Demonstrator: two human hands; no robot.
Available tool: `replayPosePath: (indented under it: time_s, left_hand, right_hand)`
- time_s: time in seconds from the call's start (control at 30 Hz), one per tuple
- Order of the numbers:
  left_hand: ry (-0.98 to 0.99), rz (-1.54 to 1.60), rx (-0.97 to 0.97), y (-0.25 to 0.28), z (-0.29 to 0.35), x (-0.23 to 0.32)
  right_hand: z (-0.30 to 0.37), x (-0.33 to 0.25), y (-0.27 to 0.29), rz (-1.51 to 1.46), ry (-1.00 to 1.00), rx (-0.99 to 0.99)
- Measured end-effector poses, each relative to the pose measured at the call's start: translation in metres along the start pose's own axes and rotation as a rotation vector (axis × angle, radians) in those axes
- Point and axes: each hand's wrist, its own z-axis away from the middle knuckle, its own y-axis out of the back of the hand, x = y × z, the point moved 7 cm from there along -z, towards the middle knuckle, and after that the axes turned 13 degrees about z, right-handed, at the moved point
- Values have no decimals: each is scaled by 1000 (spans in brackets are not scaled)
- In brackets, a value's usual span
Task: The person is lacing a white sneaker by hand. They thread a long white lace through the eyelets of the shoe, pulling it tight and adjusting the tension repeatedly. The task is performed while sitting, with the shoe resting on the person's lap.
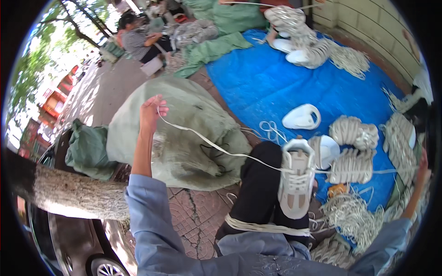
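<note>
Sitting right of the left hand (154, 112), which pinches one lace (202, 136), is one shoe (296, 179); the right hand (423, 166) has an unclear grip.

From my remote seat I see 1 matt shoe (295, 179) with mesh-like cloth panels and flat, woven-looking lace (224, 151). The blue sheet (248, 78) looks like creased plastic; the sack (179, 149), coarse matt weave; the trunk (73, 191), rough bark; the car (69, 234), glossy paint.
</note>
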Motion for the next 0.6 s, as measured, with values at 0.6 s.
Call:
replayPosePath:
  time_s: [0.6]
  left_hand:
    - [-782, -590, -899, -303, 258, -106]
  right_hand:
    - [272, -76, -464, 848, 925, -571]
